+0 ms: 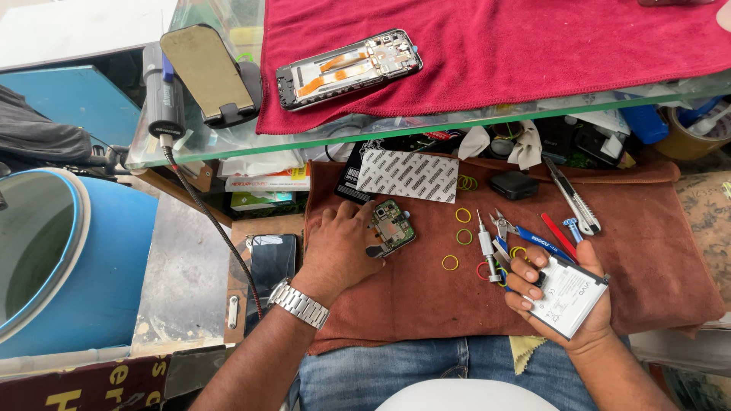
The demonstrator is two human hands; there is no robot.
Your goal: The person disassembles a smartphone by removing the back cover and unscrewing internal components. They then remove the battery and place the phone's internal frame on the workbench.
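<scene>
From the head camera, the left hand is pressing down on a green circuit board lying near the middle of the brown cloth on the bench. The right hand is clasping a white phone battery above the cloth's near right edge, beside a screwdriver and blue-handled pliers.

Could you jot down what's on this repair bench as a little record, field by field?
Left hand: left hand rests on the brown cloth, fingers touching a small green circuit board
Right hand: right hand holds a flat white battery
Wrist: metal watch on the left arm
Near right hand: screwdriver, blue-handled pliers, utility knife
Scattered: yellow rubber bands
Upper shelf: opened phone frame on a red towel
Far left: blue barrel
</scene>
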